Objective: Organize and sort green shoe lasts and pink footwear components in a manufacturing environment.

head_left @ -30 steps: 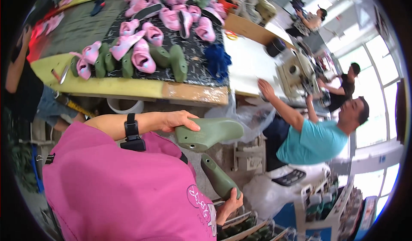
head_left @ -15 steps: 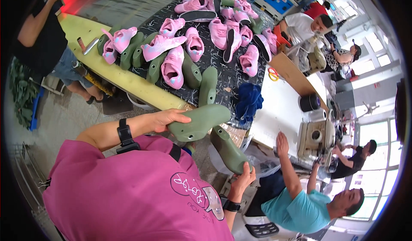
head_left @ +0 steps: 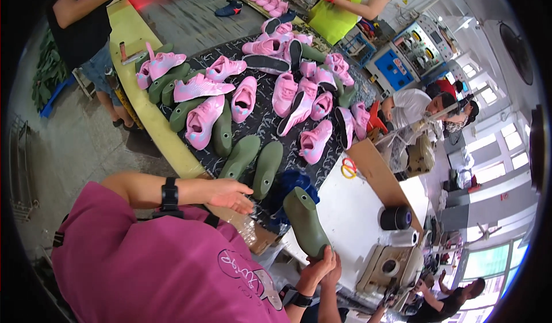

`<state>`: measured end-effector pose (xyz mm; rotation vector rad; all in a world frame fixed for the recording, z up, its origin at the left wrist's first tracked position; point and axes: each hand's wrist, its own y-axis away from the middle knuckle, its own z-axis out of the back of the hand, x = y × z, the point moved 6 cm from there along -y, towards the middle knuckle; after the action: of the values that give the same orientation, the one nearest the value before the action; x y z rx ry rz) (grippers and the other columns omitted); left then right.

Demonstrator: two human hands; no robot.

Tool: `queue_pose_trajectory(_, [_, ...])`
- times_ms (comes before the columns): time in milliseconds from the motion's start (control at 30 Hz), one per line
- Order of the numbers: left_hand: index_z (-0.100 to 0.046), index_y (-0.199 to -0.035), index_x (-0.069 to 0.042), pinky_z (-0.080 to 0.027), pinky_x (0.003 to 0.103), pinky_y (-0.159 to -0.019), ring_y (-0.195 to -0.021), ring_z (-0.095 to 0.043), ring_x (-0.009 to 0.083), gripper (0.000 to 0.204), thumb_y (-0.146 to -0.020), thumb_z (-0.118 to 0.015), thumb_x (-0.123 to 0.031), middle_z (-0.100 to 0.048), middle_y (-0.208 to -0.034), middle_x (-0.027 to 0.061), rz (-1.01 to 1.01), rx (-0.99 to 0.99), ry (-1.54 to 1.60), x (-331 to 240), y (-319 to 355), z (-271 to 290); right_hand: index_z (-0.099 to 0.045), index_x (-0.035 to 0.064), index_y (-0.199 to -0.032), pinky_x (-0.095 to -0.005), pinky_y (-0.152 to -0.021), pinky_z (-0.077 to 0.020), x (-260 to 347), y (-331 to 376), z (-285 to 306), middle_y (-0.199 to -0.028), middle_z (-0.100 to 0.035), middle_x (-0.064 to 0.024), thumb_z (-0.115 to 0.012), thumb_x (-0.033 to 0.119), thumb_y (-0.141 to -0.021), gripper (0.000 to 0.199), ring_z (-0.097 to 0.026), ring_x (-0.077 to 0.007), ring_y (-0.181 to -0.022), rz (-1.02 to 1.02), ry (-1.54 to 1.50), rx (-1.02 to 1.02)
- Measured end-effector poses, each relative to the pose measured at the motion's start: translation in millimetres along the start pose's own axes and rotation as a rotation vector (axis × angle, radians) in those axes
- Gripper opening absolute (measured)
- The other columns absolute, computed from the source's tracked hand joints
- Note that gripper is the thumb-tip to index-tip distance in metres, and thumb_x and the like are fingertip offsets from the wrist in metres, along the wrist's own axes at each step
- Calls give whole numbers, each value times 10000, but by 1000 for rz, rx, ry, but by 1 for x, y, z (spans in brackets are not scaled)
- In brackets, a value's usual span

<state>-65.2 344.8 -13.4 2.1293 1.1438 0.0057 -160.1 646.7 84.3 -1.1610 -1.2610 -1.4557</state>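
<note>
My right hand grips the toe end of a green shoe last, its holed heel end tilted up above the table edge. My left hand is empty, fingers stretched out, close to two green lasts lying side by side: one nearer and one to its left. Beyond them, pink sneakers lie heaped with more green lasts on the black-topped table. Another person's hand is just beside my right hand, partly hidden by it.
A bunched blue cloth lies behind the held last. On the white table to the right are orange-handled scissors, a black spool and a sewing machine. Yellow boarding edges the left side. Several people work around.
My left hand has let go of a green last, which now lies on the table. My right hand still holds its last, now more upright. The view has shifted toward the table's far side.
</note>
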Motion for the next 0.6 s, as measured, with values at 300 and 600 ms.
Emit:
queue_pose_trajectory(300, [-482,-1146,-34,-469,324,-740,-855,-586,226,302,-910,-473,-221,-596,-987,139,-335,-80,192,8,51,4,-569,9,-898,-252,-422,-407,2,-142,-148,-775,-608,-82,-497,166,-851,179,-562,-166,-580,-260,-498,384])
queue_pose_trajectory(600, [-499,-1103,-52,-478,300,-701,-798,-603,191,262,-909,-487,-228,-613,-936,94,-599,-405,346,45,114,13,-542,20,-1038,-353,-773,-466,94,-322,-403,-1016,-588,-84,-459,161,-898,216,-559,-201,-907,79,-534,923])
